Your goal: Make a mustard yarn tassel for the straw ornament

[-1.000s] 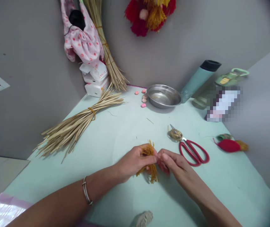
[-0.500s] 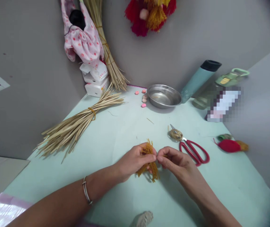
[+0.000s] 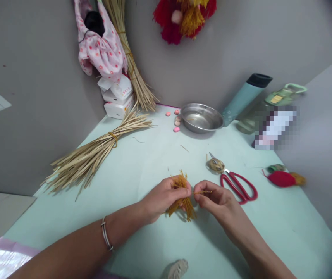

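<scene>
My left hand (image 3: 161, 198) is closed round the middle of a small bundle of orange-brown straw strands (image 3: 182, 193), held just above the pale green table (image 3: 142, 162). The strands fan out above and below my fingers. My right hand (image 3: 214, 199) sits close on the right, its fingers pinched on a thin orange strand (image 3: 203, 192) that runs from the bundle. Red-handled scissors (image 3: 235, 184) lie just right of my right hand.
A tied sheaf of pale straw (image 3: 96, 155) lies at the left. At the back stand a steel bowl (image 3: 202, 118), pink beads (image 3: 176, 129), white boxes (image 3: 116, 99), a teal flask (image 3: 243, 99) and a green bottle (image 3: 270, 102). A red tassel (image 3: 283, 179) lies at the right.
My right hand has drawn a little to the right, pulling a thin strand out from the bundle. The bundle has lifted slightly; my left hand has stayed in place.
</scene>
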`<state>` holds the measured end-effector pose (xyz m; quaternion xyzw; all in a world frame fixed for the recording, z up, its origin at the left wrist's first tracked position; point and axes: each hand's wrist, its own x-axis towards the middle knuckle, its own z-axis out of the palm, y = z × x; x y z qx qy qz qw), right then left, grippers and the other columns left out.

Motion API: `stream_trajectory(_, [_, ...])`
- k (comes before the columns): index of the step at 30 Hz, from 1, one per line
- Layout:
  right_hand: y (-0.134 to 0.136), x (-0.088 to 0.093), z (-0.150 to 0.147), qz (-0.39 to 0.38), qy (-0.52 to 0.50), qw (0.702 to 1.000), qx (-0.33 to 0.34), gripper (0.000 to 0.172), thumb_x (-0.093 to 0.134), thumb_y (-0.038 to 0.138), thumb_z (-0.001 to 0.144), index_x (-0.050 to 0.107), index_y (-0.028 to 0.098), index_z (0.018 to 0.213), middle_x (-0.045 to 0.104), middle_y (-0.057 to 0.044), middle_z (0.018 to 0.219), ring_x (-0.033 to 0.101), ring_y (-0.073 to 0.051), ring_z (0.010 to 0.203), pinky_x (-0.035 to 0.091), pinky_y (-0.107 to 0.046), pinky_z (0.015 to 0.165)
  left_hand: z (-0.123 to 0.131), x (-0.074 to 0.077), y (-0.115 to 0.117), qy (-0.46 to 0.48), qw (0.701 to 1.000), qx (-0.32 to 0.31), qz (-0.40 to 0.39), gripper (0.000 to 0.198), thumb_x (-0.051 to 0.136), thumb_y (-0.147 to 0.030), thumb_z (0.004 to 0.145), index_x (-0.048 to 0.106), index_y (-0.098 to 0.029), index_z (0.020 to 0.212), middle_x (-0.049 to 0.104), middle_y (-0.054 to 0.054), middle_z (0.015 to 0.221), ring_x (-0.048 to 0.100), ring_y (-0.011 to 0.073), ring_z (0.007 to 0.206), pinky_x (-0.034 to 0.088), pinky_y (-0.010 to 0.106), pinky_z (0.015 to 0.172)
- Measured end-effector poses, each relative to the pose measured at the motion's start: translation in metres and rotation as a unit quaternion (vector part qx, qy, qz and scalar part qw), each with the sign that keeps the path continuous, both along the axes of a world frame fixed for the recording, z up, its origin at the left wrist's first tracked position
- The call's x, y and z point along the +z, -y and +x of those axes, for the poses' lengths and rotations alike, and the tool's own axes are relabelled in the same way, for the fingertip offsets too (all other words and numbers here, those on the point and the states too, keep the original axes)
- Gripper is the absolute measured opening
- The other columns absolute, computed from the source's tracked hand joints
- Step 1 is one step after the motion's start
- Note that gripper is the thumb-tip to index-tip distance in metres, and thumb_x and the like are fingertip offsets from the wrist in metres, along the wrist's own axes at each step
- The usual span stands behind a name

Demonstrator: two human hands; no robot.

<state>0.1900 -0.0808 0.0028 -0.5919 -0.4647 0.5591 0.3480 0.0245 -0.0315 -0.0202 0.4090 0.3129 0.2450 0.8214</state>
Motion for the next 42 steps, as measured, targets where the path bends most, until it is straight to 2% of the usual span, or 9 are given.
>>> stream_trajectory(8, [-0.001, -0.001, -0.001, 0.004, -0.018, 1.000, 0.008, 0.023, 0.063, 0.040, 0.081, 0.055, 0.019, 0.076, 0.047, 0.004, 0.062, 0.038, -0.012, 0.058, 0.028, -0.025, 0.055, 0.001, -0.001, 0.000, 0.003, 1.000, -0.013, 0.009, 0.027, 0.067, -0.038, 0.073, 0.054, -0.016, 0.080, 0.051, -0.002, 0.067, 0.050, 0.0080, 0.057, 0.045, 0.022, 0.058])
stream_trajectory(12, [-0.001, 0.003, 0.000, 0.023, 0.013, 0.999, 0.021, 0.024, 0.058, 0.042, 0.086, 0.055, 0.020, 0.080, 0.048, 0.003, 0.067, 0.041, -0.013, 0.063, 0.030, -0.025, 0.057, 0.001, -0.002, 0.000, -0.001, 1.000, -0.013, 0.012, 0.025, 0.067, -0.038, 0.074, 0.055, -0.016, 0.079, 0.051, -0.003, 0.066, 0.050, 0.0077, 0.057, 0.044, 0.021, 0.057])
stream_trajectory(15, [0.000, 0.007, 0.001, 0.041, 0.061, 0.995, 0.060, 0.037, 0.046, 0.050, 0.093, 0.052, 0.020, 0.072, 0.047, 0.001, 0.066, 0.042, -0.014, 0.064, 0.031, -0.027, 0.058, 0.001, -0.001, 0.000, -0.010, 1.000, -0.007, 0.004, 0.025, 0.066, -0.037, 0.073, 0.054, -0.016, 0.078, 0.051, -0.003, 0.065, 0.050, 0.0077, 0.057, 0.044, 0.021, 0.057])
stream_trajectory(18, [0.000, 0.007, 0.002, 0.034, 0.082, 0.993, 0.084, 0.048, 0.038, 0.053, 0.095, 0.047, 0.019, 0.063, 0.043, 0.002, 0.061, 0.038, -0.013, 0.059, 0.028, -0.027, 0.055, 0.001, 0.000, 0.000, -0.015, 1.000, -0.008, 0.005, 0.026, 0.067, -0.037, 0.072, 0.054, -0.016, 0.078, 0.050, -0.003, 0.065, 0.049, 0.0073, 0.056, 0.044, 0.021, 0.057])
stream_trajectory(21, [-0.001, 0.005, 0.003, 0.024, 0.076, 0.995, 0.065, 0.045, 0.043, 0.052, 0.094, 0.047, 0.019, 0.064, 0.041, 0.003, 0.060, 0.034, -0.012, 0.057, 0.026, -0.027, 0.054, 0.001, 0.000, 0.000, -0.012, 1.000, -0.010, 0.006, 0.025, 0.067, -0.037, 0.072, 0.054, -0.016, 0.078, 0.050, -0.003, 0.065, 0.049, 0.0072, 0.056, 0.044, 0.021, 0.057])
stream_trajectory(26, [-0.001, 0.002, 0.005, 0.045, 0.057, 0.997, 0.035, 0.035, 0.048, 0.046, 0.093, 0.056, 0.019, 0.072, 0.049, 0.001, 0.068, 0.042, -0.014, 0.066, 0.032, -0.027, 0.062, 0.002, -0.001, 0.000, -0.007, 1.000, -0.010, 0.006, 0.021, 0.064, -0.033, 0.073, 0.055, -0.015, 0.079, 0.052, -0.002, 0.069, 0.050, 0.0080, 0.059, 0.046, 0.023, 0.058])
stream_trajectory(31, [-0.002, -0.002, 0.005, 0.039, 0.034, 0.999, 0.004, 0.026, 0.058, 0.044, 0.088, 0.061, 0.020, 0.080, 0.050, 0.002, 0.068, 0.042, -0.013, 0.066, 0.031, -0.027, 0.062, 0.002, 0.000, -0.001, -0.007, 1.000, -0.004, 0.003, 0.022, 0.064, -0.035, 0.074, 0.054, -0.016, 0.079, 0.051, -0.003, 0.065, 0.050, 0.0083, 0.057, 0.046, 0.024, 0.059])
stream_trajectory(35, [-0.003, -0.003, 0.004, 0.022, 0.001, 1.000, -0.016, 0.023, 0.066, 0.043, 0.082, 0.063, 0.020, 0.080, 0.050, 0.003, 0.067, 0.040, -0.012, 0.064, 0.029, -0.026, 0.058, 0.002, -0.001, 0.000, -0.005, 1.000, -0.002, 0.004, 0.023, 0.064, -0.035, 0.074, 0.054, -0.016, 0.080, 0.051, -0.002, 0.067, 0.051, 0.0083, 0.057, 0.047, 0.024, 0.058])
stream_trajectory(42, [-0.001, -0.001, 0.002, 0.013, -0.019, 0.999, -0.025, 0.020, 0.069, 0.039, 0.080, 0.064, 0.019, 0.081, 0.053, 0.002, 0.067, 0.041, -0.012, 0.064, 0.032, -0.024, 0.059, 0.001, -0.001, 0.000, -0.013, 1.000, -0.006, 0.021, 0.024, 0.065, -0.036, 0.075, 0.055, -0.015, 0.081, 0.051, -0.003, 0.066, 0.050, 0.0078, 0.056, 0.046, 0.023, 0.056])
